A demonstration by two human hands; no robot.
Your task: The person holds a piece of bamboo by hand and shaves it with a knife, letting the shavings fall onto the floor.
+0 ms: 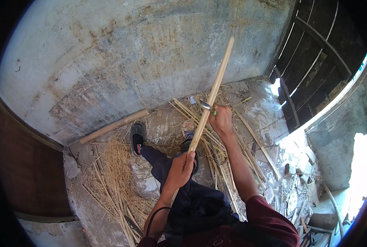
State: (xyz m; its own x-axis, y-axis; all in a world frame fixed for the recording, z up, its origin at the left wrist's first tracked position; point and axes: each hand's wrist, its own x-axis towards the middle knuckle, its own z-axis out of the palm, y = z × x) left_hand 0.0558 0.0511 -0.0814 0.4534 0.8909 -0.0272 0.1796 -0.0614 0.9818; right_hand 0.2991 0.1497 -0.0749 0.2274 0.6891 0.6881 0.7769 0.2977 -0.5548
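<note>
A long pale stick (217, 84), of wood or bamboo, slants up and away from my lap toward the wall. My left hand (180, 169) is closed round its lower part, thumb along the top. Farther up, my right hand (221, 120) is closed on a knife (206, 105), its short metal blade lying across the stick. A bit of green shows beside the fist; the fingers cover most of the handle. The stick's near end runs behind my left hand and forearm.
Thin shavings (119, 158) are heaped left of my feet. Several long split strips (253, 133) lie on the floor at the right. A round pole (115, 125) rests along the wall base. Rubble (302, 166) lies near the dark slatted door (315, 61).
</note>
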